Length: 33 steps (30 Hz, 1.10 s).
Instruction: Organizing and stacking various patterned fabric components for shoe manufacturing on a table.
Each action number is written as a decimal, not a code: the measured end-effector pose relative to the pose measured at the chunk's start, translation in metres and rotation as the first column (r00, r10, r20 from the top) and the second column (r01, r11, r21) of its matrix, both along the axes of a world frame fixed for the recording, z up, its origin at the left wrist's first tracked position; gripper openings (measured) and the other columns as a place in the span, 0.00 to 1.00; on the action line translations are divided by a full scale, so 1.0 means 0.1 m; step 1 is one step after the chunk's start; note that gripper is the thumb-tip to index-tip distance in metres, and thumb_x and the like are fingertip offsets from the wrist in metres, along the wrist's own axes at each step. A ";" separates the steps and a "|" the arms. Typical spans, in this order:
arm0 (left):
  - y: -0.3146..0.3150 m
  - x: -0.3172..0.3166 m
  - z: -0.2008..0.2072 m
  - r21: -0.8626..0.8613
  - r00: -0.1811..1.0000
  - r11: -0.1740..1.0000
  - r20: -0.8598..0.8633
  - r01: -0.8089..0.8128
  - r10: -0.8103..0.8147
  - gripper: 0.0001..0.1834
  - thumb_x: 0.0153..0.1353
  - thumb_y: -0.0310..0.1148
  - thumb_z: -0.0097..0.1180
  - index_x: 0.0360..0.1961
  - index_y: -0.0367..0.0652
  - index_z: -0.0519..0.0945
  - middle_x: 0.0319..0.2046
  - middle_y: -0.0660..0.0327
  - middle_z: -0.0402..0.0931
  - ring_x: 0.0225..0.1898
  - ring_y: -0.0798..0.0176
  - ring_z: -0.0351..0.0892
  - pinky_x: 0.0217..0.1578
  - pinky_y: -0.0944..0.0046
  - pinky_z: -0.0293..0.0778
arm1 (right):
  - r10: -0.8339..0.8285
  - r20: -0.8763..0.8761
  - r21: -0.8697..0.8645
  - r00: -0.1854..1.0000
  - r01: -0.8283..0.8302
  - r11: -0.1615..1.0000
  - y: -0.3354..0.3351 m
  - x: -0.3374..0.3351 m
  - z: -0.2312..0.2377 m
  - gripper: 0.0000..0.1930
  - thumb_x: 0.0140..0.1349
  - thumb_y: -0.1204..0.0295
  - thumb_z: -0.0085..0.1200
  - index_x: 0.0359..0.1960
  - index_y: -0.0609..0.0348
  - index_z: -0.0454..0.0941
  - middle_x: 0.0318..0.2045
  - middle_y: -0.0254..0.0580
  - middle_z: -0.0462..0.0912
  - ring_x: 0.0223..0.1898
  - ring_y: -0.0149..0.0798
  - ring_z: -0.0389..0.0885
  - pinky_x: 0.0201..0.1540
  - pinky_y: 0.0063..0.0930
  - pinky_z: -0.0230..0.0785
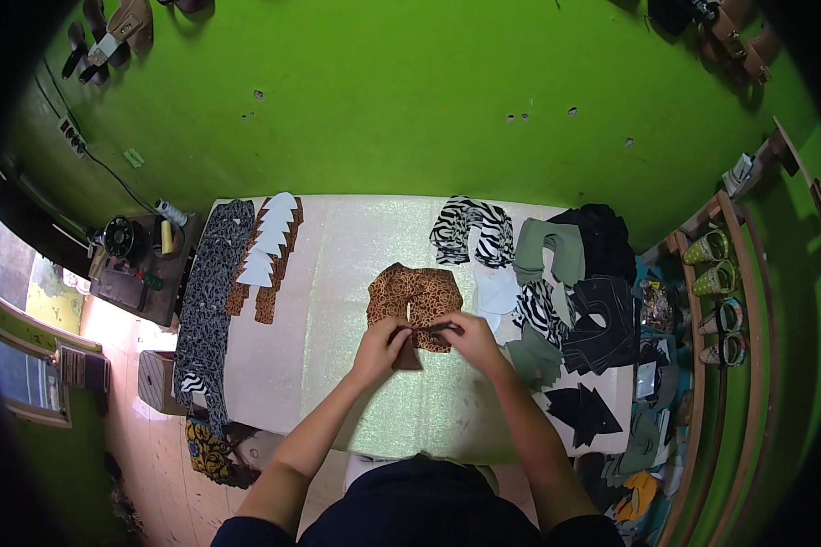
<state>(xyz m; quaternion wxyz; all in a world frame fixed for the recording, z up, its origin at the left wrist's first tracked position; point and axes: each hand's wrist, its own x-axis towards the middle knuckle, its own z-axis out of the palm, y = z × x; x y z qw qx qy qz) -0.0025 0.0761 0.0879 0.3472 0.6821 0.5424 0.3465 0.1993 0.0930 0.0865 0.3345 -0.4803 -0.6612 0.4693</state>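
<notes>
A leopard-print cut piece (415,280), orange-brown with dark spots and shaped like an arch, lies in the middle of the table in front of me. Its two legs point toward me, with a narrow gap between them. My left hand (380,350) pinches the near end of the left leg, where a plain brown flap hangs below the fingers. At the near end of the right leg, my right hand (472,341) has its fingers closed on the print. Something small and dark shows at those fingertips, too small to name. Both hands nearly meet over the gap.
Grey-black patterned pieces (212,310) and brown print pieces topped with white toothed cutouts (272,239) line the table's left. Zebra-print (470,230), olive (550,248) and black pieces (602,319) crowd the right. A sewing machine (123,239) stands left; shoes sit on a wooden rack (734,237).
</notes>
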 end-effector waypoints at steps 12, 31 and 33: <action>-0.57 0.07 -0.50 -0.242 0.997 0.969 -0.063 -0.052 0.038 0.13 0.57 0.34 0.53 0.38 0.35 0.75 0.29 0.48 0.77 0.30 0.51 0.78 0.34 0.61 0.72 | -0.328 -0.084 -0.253 0.941 0.298 0.920 -0.92 0.13 -0.79 0.11 0.54 0.72 0.55 0.38 0.64 0.74 0.31 0.41 0.81 0.32 0.30 0.79 0.37 0.23 0.69; -0.05 0.88 -0.32 0.087 0.897 0.936 -0.329 0.341 -0.297 0.14 0.51 0.27 0.51 0.40 0.39 0.73 0.40 0.55 0.70 0.42 0.52 0.72 0.44 0.57 0.68 | -0.552 0.651 0.580 0.521 0.127 0.804 0.15 0.58 -0.74 0.15 0.49 0.66 0.55 0.39 0.54 0.74 0.38 0.38 0.74 0.40 0.41 0.72 0.41 0.33 0.66; 0.00 0.90 -0.30 0.003 0.899 0.936 -0.280 0.353 -0.338 0.14 0.53 0.29 0.49 0.42 0.39 0.73 0.42 0.53 0.70 0.43 0.51 0.71 0.45 0.58 0.68 | -0.509 0.739 0.523 0.441 0.100 0.846 0.18 0.58 -0.77 0.12 0.49 0.64 0.55 0.35 0.53 0.76 0.31 0.34 0.75 0.35 0.39 0.75 0.37 0.31 0.68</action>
